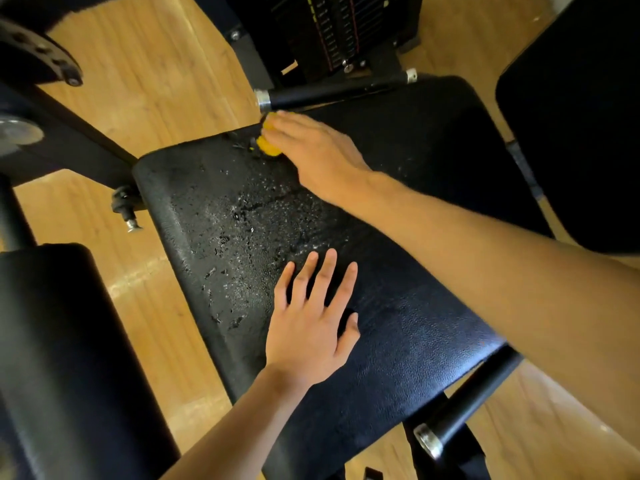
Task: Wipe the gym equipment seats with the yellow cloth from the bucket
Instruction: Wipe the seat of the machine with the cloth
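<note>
Head view: looks down on a black padded seat point(398, 323) running from 5 o'clock up to 12 o'clock across a wooden floor point(138, 81). Finds the right hand point(311, 150) at 12 o'clock, at the seat's far edge, fingers stretched nearly flat and pressing the yellow cloth point(266, 147) against the padding, with thumb hidden and outline blurred. Shows the cloth bunched, peeking out beyond the fingertips, just below a black handle bar point(329, 91). Places the left hand point(308, 334) near centre toward 6 o'clock, palm down on the seat, fingers straight and spread, grasping nothing. Catches water droplets point(242, 220) beading on the padding between the two hands, toward 10 o'clock. Takes in a weight stack point(329, 29) at 12 o'clock, plus a left pad point(62, 358) at 8 o'clock and a right pad point(581, 116) at 2 o'clock.
</note>
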{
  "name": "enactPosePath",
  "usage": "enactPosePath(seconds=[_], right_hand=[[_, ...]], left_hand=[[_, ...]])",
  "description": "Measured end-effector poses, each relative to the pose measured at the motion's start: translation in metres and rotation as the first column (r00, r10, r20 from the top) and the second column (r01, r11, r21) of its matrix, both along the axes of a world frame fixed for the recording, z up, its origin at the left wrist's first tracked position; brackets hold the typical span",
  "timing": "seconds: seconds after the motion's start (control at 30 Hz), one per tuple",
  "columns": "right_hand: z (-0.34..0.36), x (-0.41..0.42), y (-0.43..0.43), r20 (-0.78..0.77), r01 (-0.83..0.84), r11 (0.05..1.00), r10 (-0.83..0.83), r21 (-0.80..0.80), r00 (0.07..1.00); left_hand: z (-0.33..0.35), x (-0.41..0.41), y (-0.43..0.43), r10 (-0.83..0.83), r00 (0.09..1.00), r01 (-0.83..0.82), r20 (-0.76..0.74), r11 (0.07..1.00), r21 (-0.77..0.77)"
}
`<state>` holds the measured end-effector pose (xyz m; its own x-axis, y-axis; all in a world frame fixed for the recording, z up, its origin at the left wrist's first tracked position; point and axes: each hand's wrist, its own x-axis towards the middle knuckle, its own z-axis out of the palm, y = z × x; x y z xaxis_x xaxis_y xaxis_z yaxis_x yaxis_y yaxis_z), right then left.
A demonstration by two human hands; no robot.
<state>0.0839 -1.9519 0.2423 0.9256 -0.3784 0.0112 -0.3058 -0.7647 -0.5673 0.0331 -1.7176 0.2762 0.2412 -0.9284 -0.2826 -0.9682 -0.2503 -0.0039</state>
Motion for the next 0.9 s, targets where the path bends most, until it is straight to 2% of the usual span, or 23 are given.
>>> enactPosePath(seconds=[0.07, 0.17, 0.23, 0.33, 0.4, 0.5, 0.6, 0.67, 0.77, 0.9], right_hand=[[-0.014, -0.029, -0.033, -0.006, 0.159, 0.987, -0.159, -0.016, 0.987], [-0.029, -0.086, -0.092, -0.099, 0.375, 0.920, -0.386, -0.110, 0.917], [-0.030, -0.104, -0.114, -0.165, 0.450, 0.886, -0.462, -0.110, 0.871], [-0.023, -0.077, -0.101, -0.220, 0.523, 0.842, -0.539, -0.130, 0.813], [-0.012, -0.039, -0.071, -0.180, 0.427, 0.898, -0.439, -0.103, 0.880], [0.008, 0.027, -0.013, -0.097, 0.166, 0.986, -0.165, 0.000, 0.982], [0.028, 0.073, 0.040, -0.063, 0.013, 0.999, -0.010, 0.047, 0.998], [0.026, 0.076, 0.045, -0.051, -0.043, 0.999, 0.045, 0.032, 0.998], [0.011, 0.048, 0.012, -0.020, -0.030, 0.999, 0.031, 0.045, 0.999], [-0.017, -0.026, -0.057, -0.070, 0.211, 0.977, -0.213, -0.040, 0.975]], left_hand=[[-0.001, 0.000, 0.001, -0.005, 1.000, 0.005, -0.001, 1.000, 0.006], [-0.002, -0.001, 0.002, 0.003, 1.000, -0.004, -0.019, 1.000, -0.010], [-0.003, 0.001, 0.002, 0.003, 1.000, -0.004, -0.023, 1.000, -0.014], [-0.004, 0.000, 0.002, 0.006, 0.999, -0.007, -0.035, 1.000, -0.025], [-0.003, 0.000, 0.002, 0.010, 0.999, -0.011, -0.050, 1.000, -0.028], [-0.003, 0.001, 0.002, 0.018, 0.998, -0.019, -0.054, 1.000, -0.023], [-0.003, 0.001, 0.002, 0.026, 0.998, -0.028, -0.064, 0.999, -0.039], [-0.002, 0.001, 0.001, 0.025, 0.997, -0.028, -0.067, 0.999, -0.042], [-0.002, 0.002, 0.002, 0.022, 0.999, -0.023, -0.046, 1.000, -0.021], [-0.003, 0.002, 0.002, 0.015, 0.999, -0.015, -0.051, 1.000, -0.011]])
